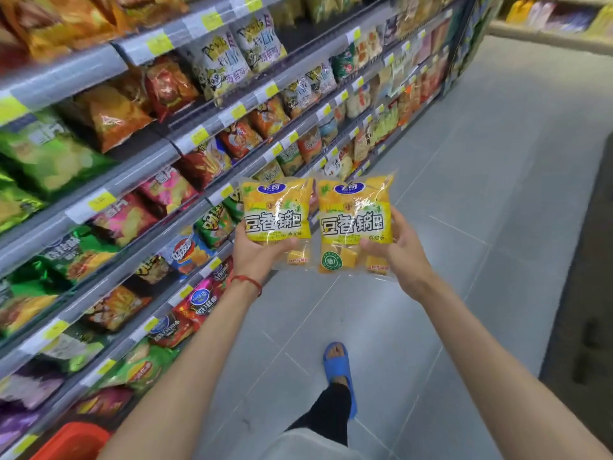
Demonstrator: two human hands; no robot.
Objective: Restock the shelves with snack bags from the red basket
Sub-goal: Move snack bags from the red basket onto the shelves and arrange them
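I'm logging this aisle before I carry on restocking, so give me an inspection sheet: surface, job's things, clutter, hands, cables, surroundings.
Surface: grey metal shelves with yellow price tags, stocked with snack bags; grey tiled floor beside them.
Job's things: left yellow plastic snack bag and right yellow plastic snack bag, held side by side, fronts to the camera; red plastic basket at lower left, mostly out of view.
Clutter: nothing seen.
Hands: left hand grips the left bag, right hand the right bag.
Cables: nothing seen.
Surroundings: blue slipper on the person's foot; blurred shelving across the aisle.
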